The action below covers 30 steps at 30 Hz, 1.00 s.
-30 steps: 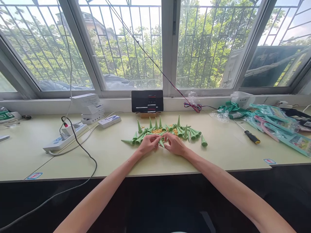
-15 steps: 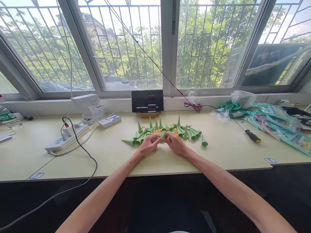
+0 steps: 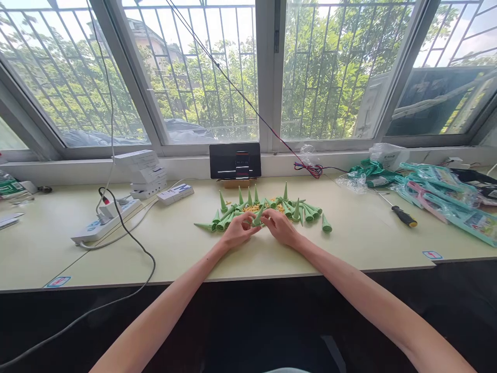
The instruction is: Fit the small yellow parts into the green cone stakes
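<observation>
Over the table (image 3: 349,228) | left hand (image 3: 237,231) pinching tilted green cone (image 3: 258,218) | right hand (image 3: 282,229) curled beside, hold unclear

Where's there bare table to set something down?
Bare table shows between the rightmost cone and the screwdriver, and between the black cable and the left hand. Crowded: just beyond it and the right hand, with green cones and yellow pieces; also the table's right end, under teal packages.

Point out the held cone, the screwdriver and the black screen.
Held cone (image 3: 258,216), head view: on its sloping side.
Screwdriver (image 3: 404,216), head view: on its handle.
Black screen (image 3: 235,161), head view: on its front.
</observation>
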Each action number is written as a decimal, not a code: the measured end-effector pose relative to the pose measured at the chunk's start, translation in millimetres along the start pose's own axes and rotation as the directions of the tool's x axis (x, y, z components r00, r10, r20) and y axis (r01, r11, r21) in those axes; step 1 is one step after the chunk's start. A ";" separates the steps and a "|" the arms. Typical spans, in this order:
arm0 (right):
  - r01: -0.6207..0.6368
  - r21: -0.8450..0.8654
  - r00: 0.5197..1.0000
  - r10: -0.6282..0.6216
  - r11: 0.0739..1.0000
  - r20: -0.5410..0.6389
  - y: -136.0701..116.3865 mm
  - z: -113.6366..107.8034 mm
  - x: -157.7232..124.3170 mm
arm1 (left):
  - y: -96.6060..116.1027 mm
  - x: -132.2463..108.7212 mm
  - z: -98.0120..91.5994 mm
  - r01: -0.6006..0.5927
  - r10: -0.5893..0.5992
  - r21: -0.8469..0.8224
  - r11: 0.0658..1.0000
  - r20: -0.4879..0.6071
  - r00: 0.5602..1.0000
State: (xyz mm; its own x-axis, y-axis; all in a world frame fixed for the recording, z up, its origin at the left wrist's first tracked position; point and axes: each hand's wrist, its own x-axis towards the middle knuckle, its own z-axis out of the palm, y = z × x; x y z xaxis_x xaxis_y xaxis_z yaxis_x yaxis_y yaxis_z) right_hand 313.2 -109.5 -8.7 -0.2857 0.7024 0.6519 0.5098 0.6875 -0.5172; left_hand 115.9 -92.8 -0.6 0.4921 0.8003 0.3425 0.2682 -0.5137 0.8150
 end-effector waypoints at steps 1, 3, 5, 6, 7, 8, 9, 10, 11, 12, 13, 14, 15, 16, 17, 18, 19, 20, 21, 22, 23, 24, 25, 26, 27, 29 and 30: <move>-0.013 0.017 1.000 0.013 1.000 -0.006 -0.6 -0.3 0.1 | 0.6 0.0 0.1 -0.006 0.006 0.009 1.000 -0.012 1.000; -0.035 0.038 0.999 0.035 0.999 -0.013 -1.5 -0.8 0.2 | 1.7 -0.2 0.5 -0.021 0.022 0.030 0.999 -0.040 0.999; -0.050 0.040 0.999 0.050 0.998 -0.009 -1.8 -0.8 0.0 | 2.5 -0.3 1.0 -0.036 0.038 0.041 0.999 -0.061 0.997; -0.055 0.037 0.998 0.055 0.998 -0.009 -1.8 -0.7 -0.2 | 2.9 -0.4 1.2 -0.042 0.044 0.042 0.998 -0.061 0.997; -0.059 0.033 0.998 0.059 0.998 -0.011 -1.6 -0.5 -0.4 | 3.2 -0.5 1.4 -0.047 0.049 0.043 0.998 -0.056 0.997; -0.062 0.026 0.998 0.063 0.998 -0.016 -1.3 -0.2 -0.6 | 3.6 -0.5 1.5 -0.051 0.053 0.046 0.998 -0.044 0.998; -0.065 0.018 0.998 0.065 0.998 -0.021 -0.9 0.2 -0.8 | 4.0 -0.5 1.5 -0.054 0.055 0.050 0.997 -0.032 0.998; -0.064 0.010 0.998 0.064 0.998 -0.027 -0.6 0.6 -0.9 | 4.5 -0.5 1.4 -0.054 0.055 0.054 0.997 -0.021 0.998; -0.061 0.005 0.998 0.061 0.998 -0.031 -0.2 1.0 -1.0 | 5.0 -0.5 1.3 -0.050 0.051 0.057 0.997 -0.014 0.999; -0.057 0.004 0.998 0.057 0.998 -0.033 0.1 1.3 -1.0 | 5.6 -0.5 1.2 -0.044 0.045 0.060 0.997 -0.007 0.999; -0.055 0.008 0.998 0.055 0.998 -0.034 0.3 1.6 -1.0 | 6.2 -0.6 1.1 -0.040 0.040 0.062 0.997 0.000 0.999; -0.057 0.018 0.998 0.057 0.998 -0.035 0.4 1.8 -0.9 | 6.9 -0.7 1.0 -0.041 0.040 0.064 0.997 0.012 0.999; -0.061 0.033 0.997 0.062 0.998 -0.035 0.4 1.8 -0.8 | 7.6 -0.8 0.9 -0.046 0.044 0.065 0.997 0.027 0.999; -0.070 0.053 0.997 0.072 0.996 -0.033 0.1 1.8 -0.6 | 8.2 -1.1 0.9 -0.056 0.053 0.066 0.996 0.042 0.998; -0.081 0.076 0.996 0.084 0.994 -0.026 -0.3 1.6 -0.5 | 9.0 -1.4 0.8 -0.067 0.063 0.067 0.996 0.051 0.997; -0.093 0.100 0.995 0.095 0.991 -0.015 -0.8 1.4 -0.4 | 9.7 -1.6 0.8 -0.076 0.073 0.067 0.995 0.056 0.996; -0.102 0.122 0.995 0.103 0.987 -0.001 -1.4 1.1 -0.3 | 10.4 -1.9 0.7 -0.081 0.077 0.068 0.994 0.059 0.995; -0.109 0.140 0.994 0.108 0.984 0.014 -1.9 0.8 -0.2 | 11.2 -2.0 0.7 -0.080 0.076 0.069 0.994 0.058 0.995; -0.114 0.152 0.993 0.111 0.982 0.028 -2.3 0.5 -0.1 | 11.9 -2.0 0.7 -0.074 0.070 0.070 0.995 0.053 0.996; -0.116 0.156 0.993 0.111 0.981 0.039 -2.5 0.2 0.0 | 12.6 -1.8 0.7 -0.063 0.060 0.066 0.996 0.048 0.997; -0.114 0.151 0.993 0.109 0.982 0.045 -2.4 -0.1 0.1 | 13.2 -1.4 0.7 -0.053 0.051 0.052 0.997 0.040 0.998; -0.111 0.140 0.993 0.105 0.984 0.046 -2.0 -0.5 0.2 | 13.7 -0.9 0.7 -0.045 0.045 0.028 0.999 0.025 0.999; -0.108 0.126 0.994 0.103 0.986 0.044 -1.5 -0.8 0.3 | 13.9 -0.1 0.6 -0.039 0.039 -0.006 0.999 0.002 0.999; -0.107 0.109 0.994 0.103 0.988 0.039 -0.7 -1.1 0.4 | 13.8 0.7 0.5 -0.034 0.033 -0.046 0.998 -0.027 0.999; -0.106 0.088 0.994 0.104 0.990 0.033 0.0 -1.3 0.4 | 13.3 1.6 0.3 -0.028 0.022 -0.089 0.996 -0.063 0.998; -0.096 0.031 0.995 0.095 0.995 0.023 1.5 -1.4 0.1 | 11.6 3.3 -0.2 -0.015 -0.008 -0.162 0.987 -0.138 0.990; -0.081 -0.006 0.996 0.081 0.997 0.025 2.0 -1.2 -0.2 | 10.5 3.9 -0.4 -0.007 -0.025 -0.189 0.982 -0.168 0.985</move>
State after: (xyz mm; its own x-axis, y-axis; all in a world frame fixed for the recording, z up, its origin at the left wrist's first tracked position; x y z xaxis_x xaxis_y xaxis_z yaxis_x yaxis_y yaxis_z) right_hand 315.3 -108.5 -9.2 -0.2640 0.7602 0.5936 0.5360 0.6273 -0.5650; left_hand 120.4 -94.8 9.4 0.3391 0.8536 0.3955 0.1035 -0.4517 0.8862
